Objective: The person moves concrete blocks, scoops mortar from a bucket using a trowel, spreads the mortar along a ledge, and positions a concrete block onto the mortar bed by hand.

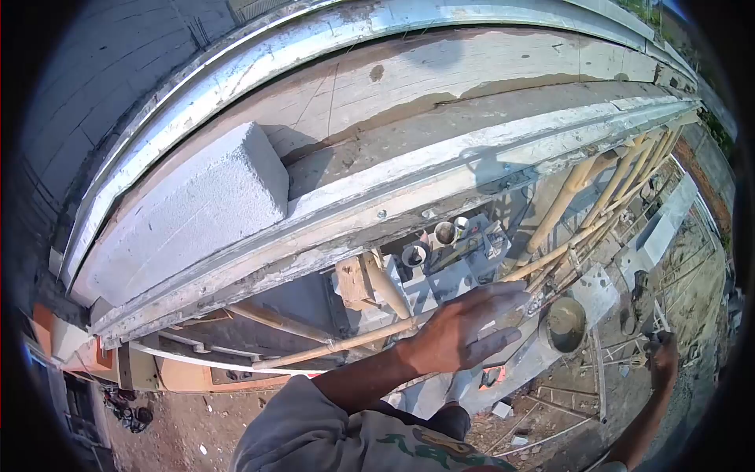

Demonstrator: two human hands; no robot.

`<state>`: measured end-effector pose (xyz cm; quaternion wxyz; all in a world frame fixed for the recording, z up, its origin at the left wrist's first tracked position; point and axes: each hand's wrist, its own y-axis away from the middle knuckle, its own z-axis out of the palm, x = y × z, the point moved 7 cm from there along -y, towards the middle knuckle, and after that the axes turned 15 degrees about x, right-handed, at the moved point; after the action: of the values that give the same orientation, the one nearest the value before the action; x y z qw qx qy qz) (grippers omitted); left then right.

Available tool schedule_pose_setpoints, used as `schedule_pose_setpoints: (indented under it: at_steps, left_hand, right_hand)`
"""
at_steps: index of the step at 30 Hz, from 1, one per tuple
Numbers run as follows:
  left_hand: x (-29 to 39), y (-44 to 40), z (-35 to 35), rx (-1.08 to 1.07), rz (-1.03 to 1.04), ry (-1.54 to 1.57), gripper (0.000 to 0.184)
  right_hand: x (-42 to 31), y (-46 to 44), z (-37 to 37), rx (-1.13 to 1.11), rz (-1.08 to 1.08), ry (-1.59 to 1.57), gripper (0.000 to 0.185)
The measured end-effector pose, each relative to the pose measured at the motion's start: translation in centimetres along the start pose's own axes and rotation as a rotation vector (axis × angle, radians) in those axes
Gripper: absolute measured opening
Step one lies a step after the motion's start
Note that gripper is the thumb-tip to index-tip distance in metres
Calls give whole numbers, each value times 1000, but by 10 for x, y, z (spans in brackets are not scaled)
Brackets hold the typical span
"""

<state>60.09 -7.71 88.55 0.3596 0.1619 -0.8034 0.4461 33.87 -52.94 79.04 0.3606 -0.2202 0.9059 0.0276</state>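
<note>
Left hand (456, 333) hangs with fingers splayed, right hand (665, 359) seemingly grips a dark handle (653, 341); mortar bucket (565, 324) by pale board's (596, 286) edge looks heavy, stiff-walled, best held by rim.

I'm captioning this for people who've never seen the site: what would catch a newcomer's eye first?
First, the big white block on the ledge, left of centre. Then the left hand, held open below the picture's centre, and, to its right, a round bucket containing greyish mix.
</note>
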Motion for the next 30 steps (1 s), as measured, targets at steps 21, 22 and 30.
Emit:
schedule_pose_setpoints:
  at_steps: [21,22,30]
  left_hand:
    - [101,50,-322,1102,188,-1262,23]
    - [89,44,-322,1096,163,-1304,22]
    - [60,47,-323,1042,101,-1498,26]
  right_hand:
    - [-716,94,-20,-574,-944,-123,20]
    - [-740,101,-1,-594,-1001,-98,19]
    - [-869,136,111,-537,-1298,12,22]
